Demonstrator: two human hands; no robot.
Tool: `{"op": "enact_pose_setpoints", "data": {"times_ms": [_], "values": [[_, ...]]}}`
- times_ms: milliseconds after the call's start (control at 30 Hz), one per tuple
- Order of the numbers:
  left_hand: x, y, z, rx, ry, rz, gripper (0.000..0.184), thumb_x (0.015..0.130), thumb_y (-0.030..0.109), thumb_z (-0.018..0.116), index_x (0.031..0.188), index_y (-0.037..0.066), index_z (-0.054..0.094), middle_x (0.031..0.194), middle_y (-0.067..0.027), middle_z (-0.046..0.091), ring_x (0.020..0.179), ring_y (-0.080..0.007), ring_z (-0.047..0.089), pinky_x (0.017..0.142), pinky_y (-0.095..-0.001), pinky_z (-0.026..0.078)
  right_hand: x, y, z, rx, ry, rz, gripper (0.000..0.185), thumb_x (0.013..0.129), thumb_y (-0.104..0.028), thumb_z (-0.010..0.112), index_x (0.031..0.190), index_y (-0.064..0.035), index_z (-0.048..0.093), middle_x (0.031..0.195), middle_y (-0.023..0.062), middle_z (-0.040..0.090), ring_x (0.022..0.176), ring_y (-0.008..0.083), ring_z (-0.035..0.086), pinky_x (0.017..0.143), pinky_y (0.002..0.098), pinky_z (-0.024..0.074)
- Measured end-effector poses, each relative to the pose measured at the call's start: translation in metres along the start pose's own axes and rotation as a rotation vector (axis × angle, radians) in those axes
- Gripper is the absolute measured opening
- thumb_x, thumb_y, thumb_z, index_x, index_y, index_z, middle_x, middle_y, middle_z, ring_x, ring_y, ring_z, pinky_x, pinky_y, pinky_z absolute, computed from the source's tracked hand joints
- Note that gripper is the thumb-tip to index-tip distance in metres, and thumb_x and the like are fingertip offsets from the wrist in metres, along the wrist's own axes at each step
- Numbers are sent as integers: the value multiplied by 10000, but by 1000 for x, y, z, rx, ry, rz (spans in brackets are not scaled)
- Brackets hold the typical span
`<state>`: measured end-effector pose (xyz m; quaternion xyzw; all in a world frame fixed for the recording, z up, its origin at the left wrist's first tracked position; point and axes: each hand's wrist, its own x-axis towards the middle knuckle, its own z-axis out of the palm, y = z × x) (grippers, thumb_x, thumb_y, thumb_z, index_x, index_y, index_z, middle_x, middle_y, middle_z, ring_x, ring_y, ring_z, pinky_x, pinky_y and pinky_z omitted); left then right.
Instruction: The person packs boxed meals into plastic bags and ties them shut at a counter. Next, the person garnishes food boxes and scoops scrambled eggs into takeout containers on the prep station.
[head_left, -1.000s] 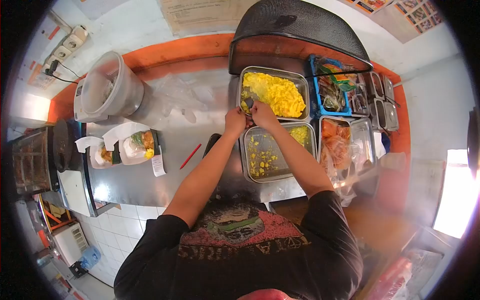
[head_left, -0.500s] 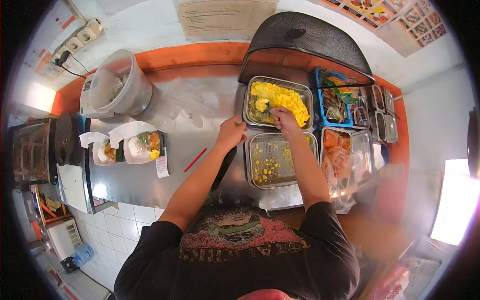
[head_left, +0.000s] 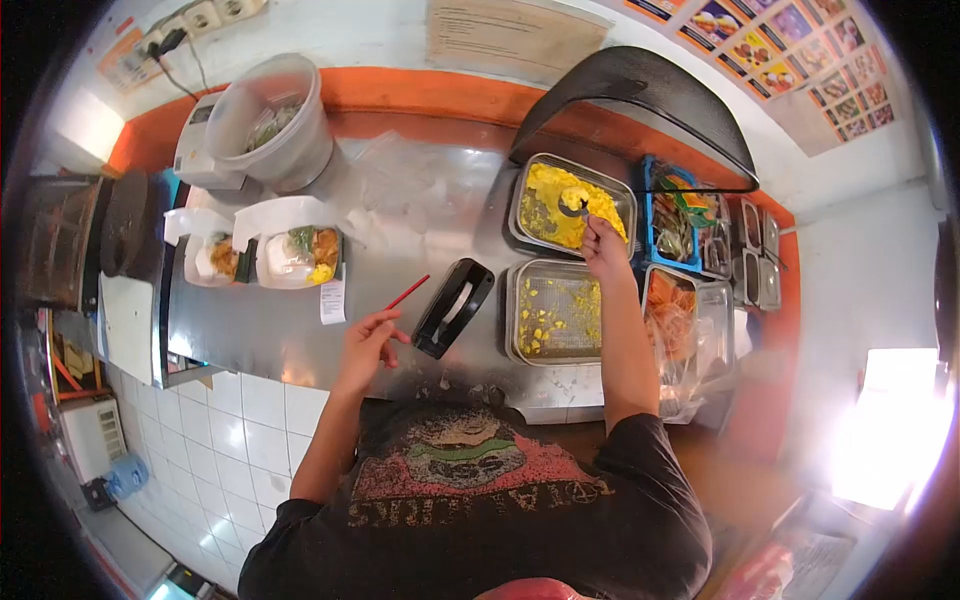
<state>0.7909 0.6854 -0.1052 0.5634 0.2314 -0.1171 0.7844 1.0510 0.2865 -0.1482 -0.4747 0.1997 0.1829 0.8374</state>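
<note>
My right hand (head_left: 604, 246) grips a spoon (head_left: 573, 210) over the upper metal tray (head_left: 516, 222), with a lump of yellow food (head_left: 575, 196) on the spoon. More of the yellow food, like scrambled egg, fills much of that tray. My left hand (head_left: 370, 348) is over the counter, fingers apart, beside a red pen (head_left: 409, 291). Its fingertips overlap the pen's lower end; whether they touch it I cannot tell. Just right of this hand lies a black oblong object (head_left: 453, 308) with a white strip in it.
A second metal tray (head_left: 512, 322) with yellow scraps stands nearer me. Two open food boxes (head_left: 300, 258) (head_left: 212, 262) and a paper slip (head_left: 333, 302) lie left. Behind them is a clear tub (head_left: 268, 135). A blue crate (head_left: 655, 225) and bagged orange food (head_left: 670, 310) are right.
My left hand has moved left and toward me, from beside the upper tray to the pen. My right hand has raised the spoon with a lump on it. The view has shifted.
</note>
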Motion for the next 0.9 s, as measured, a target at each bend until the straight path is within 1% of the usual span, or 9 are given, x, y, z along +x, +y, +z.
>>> {"op": "enact_pose_setpoints", "data": {"times_ms": [100, 167, 300, 400, 467, 667, 800, 867, 900], "values": [[-16, -2, -28, -37, 112, 19, 283, 973, 148, 505, 1203, 1, 582, 826, -108, 666, 454, -102, 521, 428, -229, 419, -27, 0, 28, -101, -84, 14, 72, 979, -163, 531, 942, -110, 563, 606, -44, 412, 450, 49, 306, 394, 203, 207], [-24, -2, -47, -60, 204, 42, 276, 969, 143, 506, 1192, 0, 585, 825, -106, 665, 457, -101, 519, 433, -232, 420, -49, 6, 61, -143, -34, 75, 65, 963, -157, 560, 913, -123, 537, 603, -42, 406, 459, 58, 314, 392, 226, 215], [-45, -3, -98, -86, 349, 90, 257, 950, 132, 517, 1162, 14, 601, 814, -100, 670, 462, -88, 510, 430, -223, 401, -85, 46, 135, -160, -177, 206, 66, 957, -150, 570, 918, -108, 538, 616, -35, 422, 463, 57, 323, 396, 217, 217], [-53, -7, -141, -65, 416, 113, 261, 944, 134, 522, 1159, 9, 597, 811, -96, 670, 458, -95, 511, 420, -227, 397, -113, 93, 205, -152, -244, 374, 63, 947, -127, 582, 942, -81, 539, 630, -20, 430, 470, 54, 327, 410, 208, 222], [-55, -11, -166, -66, 457, 107, 261, 944, 138, 523, 1157, 6, 595, 811, -97, 670, 457, -98, 511, 417, -228, 395, -119, 133, 244, -124, -359, 462, 63, 951, -127, 572, 947, -72, 541, 645, -19, 444, 480, 52, 332, 421, 211, 236], [-69, -9, -248, -120, 476, 81, 244, 949, 123, 534, 1157, 9, 592, 825, -105, 670, 473, -104, 536, 430, -230, 415, -103, 262, 373, -270, -484, 615, 111, 956, -188, 565, 885, -124, 509, 630, -42, 441, 484, 48, 304, 431, 214, 230], [-82, 1, -310, -105, 487, 105, 238, 953, 118, 526, 1151, 9, 600, 820, -106, 669, 464, -105, 532, 433, -229, 419, -86, 328, 450, -379, -468, 552, 134, 949, -206, 575, 871, -135, 492, 620, -47, 437, 475, 48, 299, 428, 215, 227], [-89, -2, -350, -108, 551, 120, 236, 956, 115, 519, 1150, 12, 606, 820, -106, 668, 466, -106, 533, 435, -228, 425, -80, 352, 483, -470, -460, 425, 140, 945, -217, 583, 891, -125, 491, 625, -42, 449, 467, 52, 309, 422, 222, 231], [-90, -1, -359, -115, 549, 118, 236, 956, 115, 519, 1150, 12, 606, 820, -106, 668, 466, -106, 533, 435, -228, 425, -79, 362, 498, -544, -460, 324, 156, 944, -228, 583, 898, -113, 489, 634, -35, 477, 478, 57, 353, 426, 236, 253]]}}
